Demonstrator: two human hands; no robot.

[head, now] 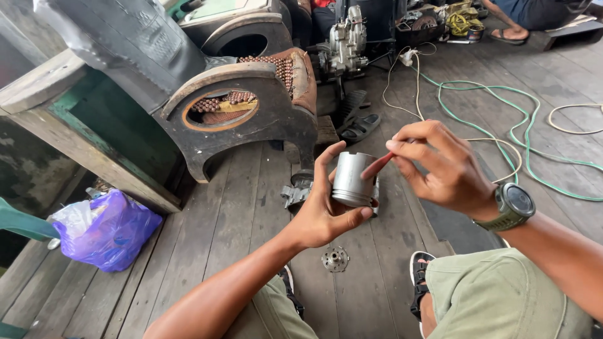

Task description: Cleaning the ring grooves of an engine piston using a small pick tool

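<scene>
Head view: metal piston (pixel 353 179) in left hand (pixel 323 216); right hand (pixel 440 166) alongside.

Soft daylight — even | shadows faint | focus sharp | edges bowed — wide lens

left hand (pixel 323 213): grips metal piston (pixel 353 180) | right hand (pixel 440 166): red tool (pixel 377 166)

Only packaging-type thing: purple plastic bag (pixel 110 231) w/ a clear bit on top, crumpled, on the plank floor (pixel 220 238) near its left edge.
</scene>
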